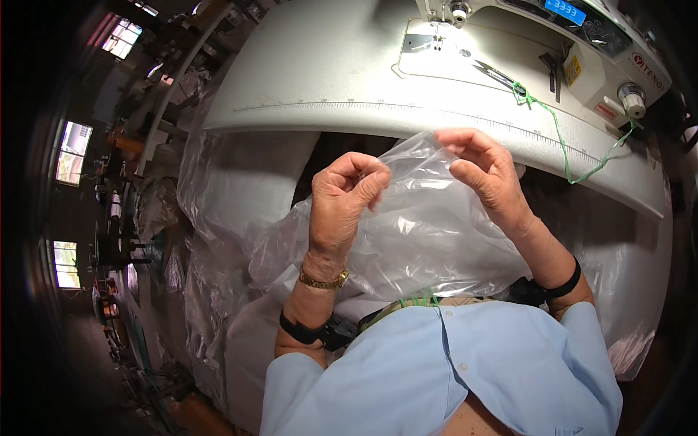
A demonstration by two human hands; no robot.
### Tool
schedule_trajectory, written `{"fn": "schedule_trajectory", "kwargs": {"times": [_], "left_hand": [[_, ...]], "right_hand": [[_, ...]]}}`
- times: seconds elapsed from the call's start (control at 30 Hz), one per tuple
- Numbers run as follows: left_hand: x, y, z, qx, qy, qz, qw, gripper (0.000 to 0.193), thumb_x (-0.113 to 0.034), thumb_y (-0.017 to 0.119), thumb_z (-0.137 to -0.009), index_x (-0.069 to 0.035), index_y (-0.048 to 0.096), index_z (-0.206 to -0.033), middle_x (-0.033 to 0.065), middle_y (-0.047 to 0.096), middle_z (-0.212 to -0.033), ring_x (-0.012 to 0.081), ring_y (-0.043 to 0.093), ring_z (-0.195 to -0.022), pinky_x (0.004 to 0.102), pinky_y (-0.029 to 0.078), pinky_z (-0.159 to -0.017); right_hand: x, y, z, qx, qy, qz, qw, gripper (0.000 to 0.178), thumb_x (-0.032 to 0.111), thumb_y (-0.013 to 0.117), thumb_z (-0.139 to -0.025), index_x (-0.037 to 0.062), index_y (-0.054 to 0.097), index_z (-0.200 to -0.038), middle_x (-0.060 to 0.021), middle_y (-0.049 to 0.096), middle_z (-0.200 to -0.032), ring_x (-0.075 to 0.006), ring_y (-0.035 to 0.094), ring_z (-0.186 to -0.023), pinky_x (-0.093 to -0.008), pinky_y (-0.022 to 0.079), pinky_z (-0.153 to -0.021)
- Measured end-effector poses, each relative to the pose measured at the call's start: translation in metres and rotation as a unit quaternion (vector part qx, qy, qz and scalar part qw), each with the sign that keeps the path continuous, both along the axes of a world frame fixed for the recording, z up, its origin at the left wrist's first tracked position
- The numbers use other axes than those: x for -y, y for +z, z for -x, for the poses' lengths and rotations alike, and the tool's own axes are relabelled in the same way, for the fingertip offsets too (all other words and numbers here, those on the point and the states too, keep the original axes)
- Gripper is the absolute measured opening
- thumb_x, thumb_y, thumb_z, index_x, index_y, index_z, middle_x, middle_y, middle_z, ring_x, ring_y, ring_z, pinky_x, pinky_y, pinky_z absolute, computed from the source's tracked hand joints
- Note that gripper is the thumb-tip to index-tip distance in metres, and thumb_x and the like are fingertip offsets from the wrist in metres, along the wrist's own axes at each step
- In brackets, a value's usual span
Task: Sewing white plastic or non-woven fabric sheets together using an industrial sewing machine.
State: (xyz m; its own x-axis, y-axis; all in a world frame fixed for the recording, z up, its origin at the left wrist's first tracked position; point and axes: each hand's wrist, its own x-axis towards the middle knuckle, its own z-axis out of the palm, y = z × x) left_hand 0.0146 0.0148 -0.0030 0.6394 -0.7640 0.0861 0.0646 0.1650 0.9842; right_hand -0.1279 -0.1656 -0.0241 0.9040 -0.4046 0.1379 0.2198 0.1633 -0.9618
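A clear plastic sheet lies in crinkled folds over my lap, its upper part raised to the front edge of the sewing machine table. My left hand has thumb and fingers pinched together at the left side of this raised part. At the sheet's upper right, my right hand is open, with a gap between thumb and fingers. Its fingertips are beside or touching the plastic; I cannot tell which.
Beyond my hands is the white sewing machine table, with a ruler scale along its front. Under the lit needle area is a metal plate. Thread snips on a green cord lie right of it, near a dark metal tool.
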Motion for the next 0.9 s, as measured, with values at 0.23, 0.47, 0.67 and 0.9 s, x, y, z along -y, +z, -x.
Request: {"fn": "schedule_trajectory", "kwargs": {"times": [0.23,0.47,0.67,0.9], "left_hand": [[-0.001,0.003,0.001,0.006,0.004,-0.032,0.999,0.008,-0.004,0.071,-0.087,-0.005,0.063,-0.088,-0.0011,0.060,-0.079,0.0032,0.049,-0.062,0.0184,0.040,-0.053],[0.004,0.002,0.001,-0.029,0.000,-0.010,1.000,0.013,-0.007,0.074,-0.087,-0.007,0.061,-0.085,-0.0044,0.058,-0.072,-0.0009,0.047,-0.058,0.0147,0.037,-0.048],[0.004,-0.003,0.000,-0.062,-0.033,0.011,0.998,0.014,-0.004,0.074,-0.086,-0.008,0.060,-0.087,-0.0046,0.058,-0.076,-0.0004,0.046,-0.058,0.0152,0.035,-0.048],[0.009,-0.014,-0.003,-0.134,0.003,0.041,0.990,0.011,-0.008,0.073,-0.089,-0.007,0.062,-0.086,-0.0072,0.055,-0.071,-0.0025,0.040,-0.055,0.0138,0.029,-0.046]], "right_hand": [[-0.007,0.014,-0.008,0.055,-0.097,0.207,0.972,0.049,0.031,0.086,-0.072,0.0058,0.058,-0.105,-0.0155,0.049,-0.138,-0.0253,0.049,-0.123,-0.0382,0.039,-0.103],[-0.014,0.023,-0.017,0.161,-0.218,0.485,0.831,0.041,0.024,0.084,-0.072,0.0047,0.060,-0.100,-0.0192,0.050,-0.139,-0.0343,0.050,-0.121,-0.0428,0.039,-0.103],[-0.015,0.021,-0.027,0.120,-0.211,0.469,0.849,0.025,0.013,0.079,-0.076,0.0065,0.065,-0.095,-0.0154,0.054,-0.135,-0.0321,0.050,-0.121,-0.0410,0.039,-0.101],[-0.011,0.013,-0.026,0.139,-0.230,0.486,0.832,0.015,0.007,0.077,-0.076,0.0061,0.068,-0.088,-0.0111,0.063,-0.124,-0.0313,0.054,-0.117,-0.0394,0.040,-0.098]]}}
